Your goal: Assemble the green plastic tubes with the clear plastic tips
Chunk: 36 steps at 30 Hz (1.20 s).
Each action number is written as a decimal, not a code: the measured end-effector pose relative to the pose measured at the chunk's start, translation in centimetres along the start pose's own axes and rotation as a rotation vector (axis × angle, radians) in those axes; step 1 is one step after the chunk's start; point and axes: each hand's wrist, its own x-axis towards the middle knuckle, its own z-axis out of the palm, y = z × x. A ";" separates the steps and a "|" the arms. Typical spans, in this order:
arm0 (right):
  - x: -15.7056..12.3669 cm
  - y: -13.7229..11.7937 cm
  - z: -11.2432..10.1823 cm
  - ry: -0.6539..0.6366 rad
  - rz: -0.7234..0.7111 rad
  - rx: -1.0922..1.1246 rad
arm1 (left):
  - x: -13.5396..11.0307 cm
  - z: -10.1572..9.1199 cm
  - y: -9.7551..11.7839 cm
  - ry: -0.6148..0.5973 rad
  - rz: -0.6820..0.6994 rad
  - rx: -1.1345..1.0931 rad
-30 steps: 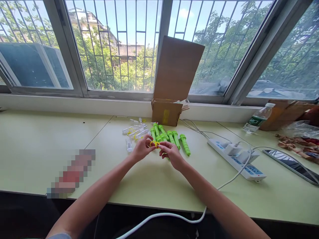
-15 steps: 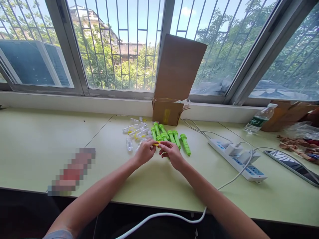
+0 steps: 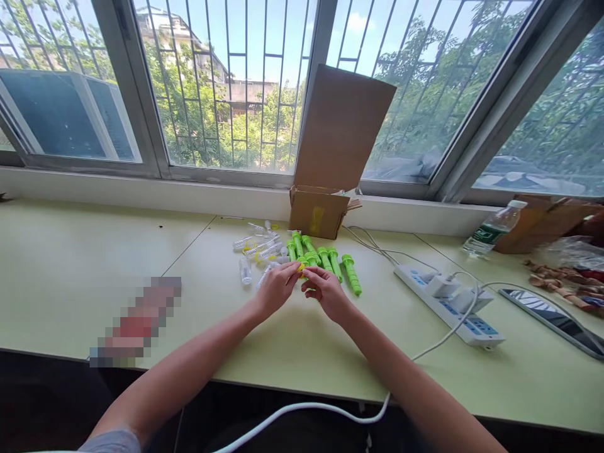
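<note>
Yellow pc (image 3: 301,268) sits pinched by both L hand (image 3: 276,289) & R hand (image 3: 330,296), w/ green tubes (image 3: 350,275) just behind & clear tubes (image 3: 245,271) to L on surface (image 3: 117,242).

Far centre: box (image 3: 317,214), flap raised before barred window (image 3: 134,94). Trees (image 3: 415,94) outside; pale-framed unit (image 3: 56,113) far left. Worktop (image 3: 80,251), right side: power strip (image 3: 453,311) with plugs (image 3: 441,284), phone (image 3: 550,319) just right of it, bottle (image 3: 495,229) farther back. Near left: pixelated item (image 3: 134,327), identity hidden. White cable (image 3: 311,406) below near edge.
</note>
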 end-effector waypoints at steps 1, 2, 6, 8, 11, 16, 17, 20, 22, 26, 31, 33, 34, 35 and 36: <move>0.0 0.0 0.0 -0.017 0.014 0.014 | 0.0 0.0 0.2 -0.016 0.018 0.009; 0.0 0.1 0.0 -0.024 0.025 0.029 | 0.0 0.0 0.4 -0.036 0.041 0.017; 0.2 0.2 -0.3 0.002 0.038 0.074 | -0.2 -0.1 1.3 -0.110 0.134 0.044; 0.4 0.2 -0.5 0.014 0.033 0.085 | -0.1 -0.2 1.4 -0.127 0.150 0.053; 0.5 0.1 -0.7 0.044 0.018 0.082 | 0.5 -0.8 0.5 -0.087 0.107 0.103; 0.6 0.0 -0.7 0.119 0.006 0.091 | 2.2 -2.7 -3.0 0.052 -0.104 0.319; 0.6 0.0 -0.7 0.126 0.004 0.089 | 2.5 -3.1 -3.6 0.048 -0.153 0.370; 0.5 0.3 -0.8 0.126 0.001 0.075 | 3.3 -3.9 -5.2 -0.063 -0.298 0.455; 0.5 0.4 -0.9 0.132 -0.001 0.065 | 3.8 -3.9 -5.8 -0.147 -0.364 0.452; 0.4 0.2 -1.0 0.159 -0.013 0.053 | 4.9 -2.9 -6.6 -0.204 -0.405 0.410; 0.1 -0.1 -0.9 0.163 -0.019 0.040 | 5.5 -2.3 -6.7 -0.182 -0.408 0.407; 0.1 -0.1 -0.8 0.147 -0.020 0.030 | 5.5 -2.6 -6.4 -0.163 -0.380 0.375; 0.0 -0.1 -0.8 0.133 -0.021 0.032 | 5.5 -2.9 -6.3 -0.147 -0.363 0.338; 0.0 -0.1 -0.8 0.119 -0.022 0.038 | 5.5 -3.2 -6.1 -0.130 -0.349 0.283; 0.0 -0.1 -0.8 0.105 -0.023 0.046 | 5.5 -3.4 -6.0 -0.114 -0.341 0.213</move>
